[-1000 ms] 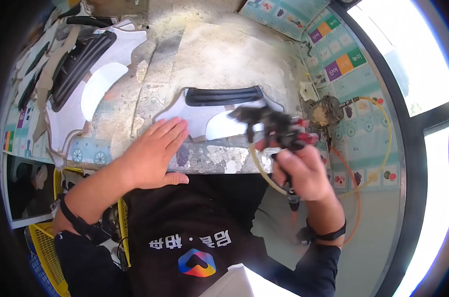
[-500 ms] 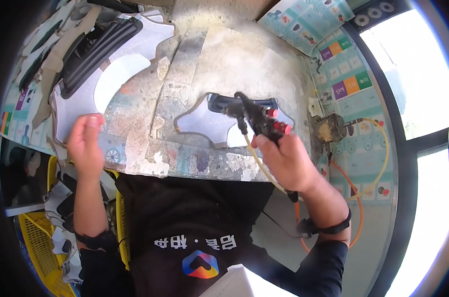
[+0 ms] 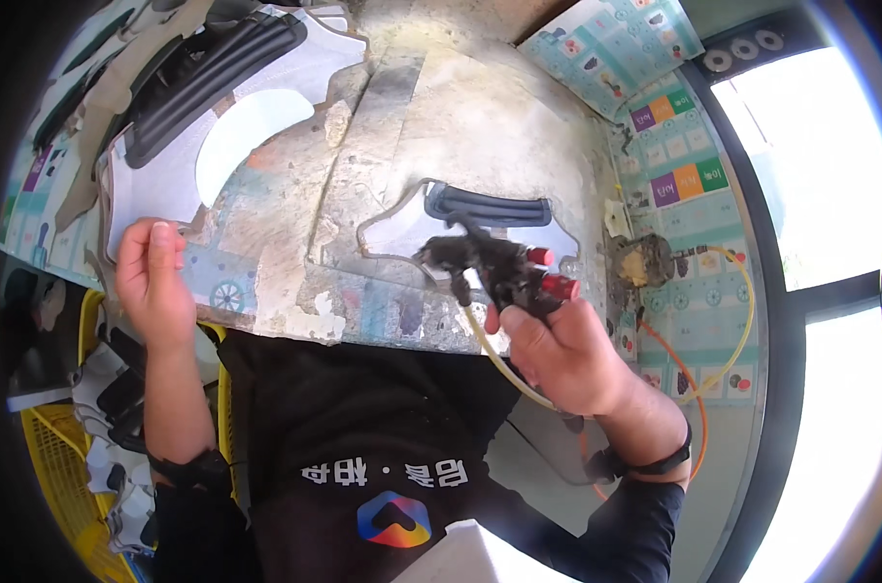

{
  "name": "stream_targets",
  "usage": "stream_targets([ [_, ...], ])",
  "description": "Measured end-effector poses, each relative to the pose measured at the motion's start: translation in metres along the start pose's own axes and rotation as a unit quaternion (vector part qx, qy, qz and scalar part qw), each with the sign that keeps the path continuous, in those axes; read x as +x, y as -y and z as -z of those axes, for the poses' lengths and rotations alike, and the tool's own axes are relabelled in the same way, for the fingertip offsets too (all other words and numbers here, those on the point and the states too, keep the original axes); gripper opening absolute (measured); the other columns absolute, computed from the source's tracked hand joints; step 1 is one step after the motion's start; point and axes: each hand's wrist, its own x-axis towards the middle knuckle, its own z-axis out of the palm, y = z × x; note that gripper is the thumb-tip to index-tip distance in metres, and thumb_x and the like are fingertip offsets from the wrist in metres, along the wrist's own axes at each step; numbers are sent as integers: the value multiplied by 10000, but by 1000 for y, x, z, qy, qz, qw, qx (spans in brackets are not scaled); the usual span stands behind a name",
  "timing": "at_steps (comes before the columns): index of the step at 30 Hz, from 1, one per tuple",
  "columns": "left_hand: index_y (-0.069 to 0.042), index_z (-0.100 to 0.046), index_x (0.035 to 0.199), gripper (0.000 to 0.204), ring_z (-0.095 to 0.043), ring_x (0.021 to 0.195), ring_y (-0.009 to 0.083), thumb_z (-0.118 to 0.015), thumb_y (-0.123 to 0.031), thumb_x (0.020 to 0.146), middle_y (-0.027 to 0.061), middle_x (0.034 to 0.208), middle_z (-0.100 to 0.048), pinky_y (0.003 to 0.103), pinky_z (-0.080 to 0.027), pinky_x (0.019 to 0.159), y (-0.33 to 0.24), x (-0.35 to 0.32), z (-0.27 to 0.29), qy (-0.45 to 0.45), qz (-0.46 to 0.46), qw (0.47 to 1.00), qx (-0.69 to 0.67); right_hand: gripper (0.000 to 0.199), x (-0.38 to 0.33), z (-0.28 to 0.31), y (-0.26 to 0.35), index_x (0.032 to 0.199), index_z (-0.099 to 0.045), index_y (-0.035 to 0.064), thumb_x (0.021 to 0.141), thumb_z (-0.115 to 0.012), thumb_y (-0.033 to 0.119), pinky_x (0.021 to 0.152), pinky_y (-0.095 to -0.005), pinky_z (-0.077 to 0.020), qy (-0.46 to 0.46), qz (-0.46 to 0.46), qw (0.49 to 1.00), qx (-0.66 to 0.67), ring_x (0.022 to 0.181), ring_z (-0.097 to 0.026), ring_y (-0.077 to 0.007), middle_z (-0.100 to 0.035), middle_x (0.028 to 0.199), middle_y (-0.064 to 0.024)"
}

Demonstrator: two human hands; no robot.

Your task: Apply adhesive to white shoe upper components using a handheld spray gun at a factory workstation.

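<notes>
My right hand grips a dark, stained spray gun with red knobs, held over the near part of the worktable. Beneath and beyond the gun lies a pale grey, curved cut piece with a black ribbed pad, partly hidden by the gun. My left hand is at the near corner of a larger, similar grey piece that bears a long black ribbed pad. Its fingers are curled with the thumb against them; whatever they pinch, if anything, is hidden.
More cut pieces are heaped at the far left of the stained worktable. Yellow baskets holding similar pieces stand below left. A yellowish hose hangs from the gun. A crusted fitting and an orange hose are at right.
The spray gun has come slightly nearer to me and lower, uncovering more of the small piece's pad. My left hand's fingers have curled in more. The whole view has shifted a little.
</notes>
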Motion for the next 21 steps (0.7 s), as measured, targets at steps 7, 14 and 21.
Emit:
stream_targets([
  [7,-33,-577,928,155,-420,742,51,-534,-125,1044,-16,831,-535,206,-347,692,-3,0,-5,25,-8,998,48,279,-2,-6,-3,1026,-693,3,1051,-524,224,482,-279,-343,62,-26,988,141,540,-441,-69,-510,600,19],
  [14,-17,-613,941,158,-426,719,46,-571,-143,1027,-16,823,-558,201,-354,672,-2,2,-3,27,-3,998,56,269,4,-12,-17,986,-619,-3,1071,-458,195,471,-247,-363,18,-9,999,37,485,-457,-61,-499,572,12],
  [21,-6,-630,955,164,-427,722,44,-588,-150,1021,-18,804,-560,201,-361,675,1,1,-4,6,7,999,52,278,-2,5,-33,955,-614,1,1070,-453,197,453,-242,-354,-43,-45,993,100,467,-454,-68,-501,592,7],
])
